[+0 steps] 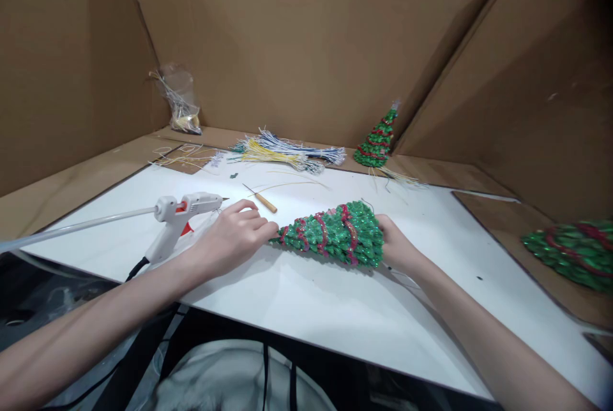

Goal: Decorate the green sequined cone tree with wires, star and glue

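Observation:
A green sequin cone tree with red garland [335,232] lies on its side on the white board [306,296], tip pointing left. My left hand [232,235] pinches the tree's tip with closed fingers. My right hand [397,245] cups the tree's wide base; its fingers are mostly hidden behind the tree. A white hot glue gun [184,213] with an orange trigger and a clear glue stick lies just left of my left hand.
A wooden-handled awl [261,198] lies behind the tree. Bundles of white, yellow and blue wires [282,150] lie at the back, beside an upright finished tree [378,140]. Another tree [575,251] lies at the right edge. A plastic bag [181,101] leans on cardboard walls.

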{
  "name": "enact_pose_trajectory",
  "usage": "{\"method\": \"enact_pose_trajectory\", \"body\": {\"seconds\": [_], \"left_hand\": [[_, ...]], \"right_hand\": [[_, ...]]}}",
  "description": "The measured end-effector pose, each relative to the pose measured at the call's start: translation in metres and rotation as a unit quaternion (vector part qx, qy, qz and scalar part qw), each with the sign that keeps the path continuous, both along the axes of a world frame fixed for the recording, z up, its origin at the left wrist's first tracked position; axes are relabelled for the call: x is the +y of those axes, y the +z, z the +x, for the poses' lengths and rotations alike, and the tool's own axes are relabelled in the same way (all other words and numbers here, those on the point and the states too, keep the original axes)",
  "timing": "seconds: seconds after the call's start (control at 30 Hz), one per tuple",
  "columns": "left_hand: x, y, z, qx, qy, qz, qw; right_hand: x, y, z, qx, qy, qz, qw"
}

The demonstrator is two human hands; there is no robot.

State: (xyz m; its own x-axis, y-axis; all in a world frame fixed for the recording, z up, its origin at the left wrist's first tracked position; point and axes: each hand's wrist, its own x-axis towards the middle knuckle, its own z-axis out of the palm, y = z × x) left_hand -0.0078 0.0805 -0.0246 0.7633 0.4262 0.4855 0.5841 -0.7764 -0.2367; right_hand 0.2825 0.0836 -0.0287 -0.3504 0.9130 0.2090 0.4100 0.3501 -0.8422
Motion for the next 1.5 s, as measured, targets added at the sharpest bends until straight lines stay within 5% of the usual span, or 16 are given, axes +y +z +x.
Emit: {"method": "enact_pose_trajectory", "body": {"seconds": [0.57,1.03,1.5], "left_hand": [[0.001,-0.001,0.002,0.014,-0.040,0.064,0.997],[0.001,0.005,0.004,0.038,-0.080,0.044,0.995],[-0.003,0.010,0.005,0.058,-0.096,0.058,0.992]], "right_hand": [[-0.001,-0.009,-0.002,0.073,-0.056,-0.041,0.995],[0.000,-0.014,-0.009,0.190,-0.136,-0.169,0.958],[0.000,-0.023,-0.009,0.233,-0.158,-0.161,0.946]]}}
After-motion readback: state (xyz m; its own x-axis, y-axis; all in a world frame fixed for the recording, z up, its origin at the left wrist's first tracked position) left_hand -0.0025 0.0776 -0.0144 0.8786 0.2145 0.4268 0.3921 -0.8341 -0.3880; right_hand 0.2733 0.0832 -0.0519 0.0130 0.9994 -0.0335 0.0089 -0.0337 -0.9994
